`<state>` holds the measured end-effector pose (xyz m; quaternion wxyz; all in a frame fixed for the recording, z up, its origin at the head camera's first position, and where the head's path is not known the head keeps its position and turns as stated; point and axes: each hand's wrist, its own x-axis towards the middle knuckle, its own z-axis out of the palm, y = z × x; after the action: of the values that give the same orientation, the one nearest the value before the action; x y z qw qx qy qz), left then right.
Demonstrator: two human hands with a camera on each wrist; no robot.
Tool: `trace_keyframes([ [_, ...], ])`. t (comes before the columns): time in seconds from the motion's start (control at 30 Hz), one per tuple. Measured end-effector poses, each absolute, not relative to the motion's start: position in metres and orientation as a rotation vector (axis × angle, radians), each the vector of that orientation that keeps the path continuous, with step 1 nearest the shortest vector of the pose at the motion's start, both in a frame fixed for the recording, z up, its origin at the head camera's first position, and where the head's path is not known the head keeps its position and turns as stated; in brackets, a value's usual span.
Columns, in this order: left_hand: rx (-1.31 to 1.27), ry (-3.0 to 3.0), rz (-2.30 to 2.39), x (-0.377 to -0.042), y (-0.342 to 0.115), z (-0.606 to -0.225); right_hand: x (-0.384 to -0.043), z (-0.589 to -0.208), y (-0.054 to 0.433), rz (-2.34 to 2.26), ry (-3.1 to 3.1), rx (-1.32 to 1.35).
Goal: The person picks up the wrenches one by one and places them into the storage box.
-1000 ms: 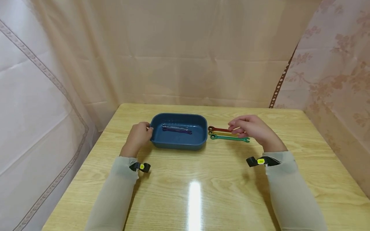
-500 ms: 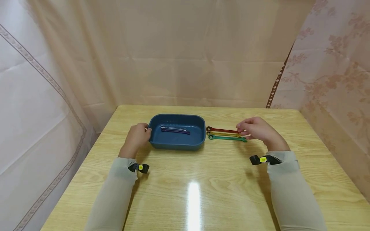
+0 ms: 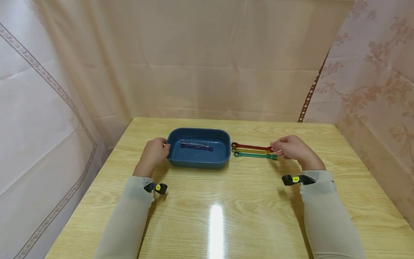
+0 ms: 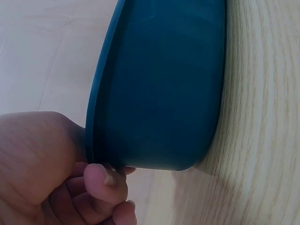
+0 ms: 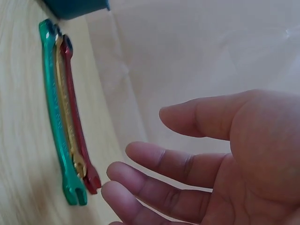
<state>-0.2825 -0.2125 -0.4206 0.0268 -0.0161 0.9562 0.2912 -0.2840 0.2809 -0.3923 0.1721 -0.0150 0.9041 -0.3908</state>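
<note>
My left hand (image 3: 155, 154) pinches the left end of a dark blue plastic bin (image 3: 200, 164). In the left wrist view the thumb and fingers (image 4: 101, 183) close at the bin's rim. A silver wrench (image 3: 194, 144) and a purple wrench (image 3: 196, 146) lie inside it. To the right of the bin, a red wrench (image 3: 252, 146), a yellow wrench (image 3: 252, 151) and a green wrench (image 3: 253, 155) lie side by side on the table. My right hand (image 3: 292, 148) is at their right, open-jawed ends. The right wrist view shows its fingers (image 5: 154, 187) loosely spread, holding nothing.
The pale wooden table (image 3: 258, 212) carries all of these. A beige curtain (image 3: 207, 64) hangs behind its far edge, and a floral cloth (image 3: 378, 90) stands at the right. Each wrist wears a black camera strap (image 3: 300, 180).
My right hand has moved right and slightly nearer, from above the wrenches to their right ends, uncovering more of them. My left hand keeps its hold on the bin.
</note>
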Motion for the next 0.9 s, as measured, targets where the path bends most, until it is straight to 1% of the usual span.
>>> trace_keyframes([
  [0.47, -0.062, 2.921, 0.929, -0.287, -0.211, -0.421, -0.288, -0.408, 0.288, -1.095, 2.590, 0.057],
  [0.9, -0.069, 2.946, 0.903, -0.286, -0.213, -0.423, -0.289, -0.412, 0.294, -1.003, 2.608, 0.078],
])
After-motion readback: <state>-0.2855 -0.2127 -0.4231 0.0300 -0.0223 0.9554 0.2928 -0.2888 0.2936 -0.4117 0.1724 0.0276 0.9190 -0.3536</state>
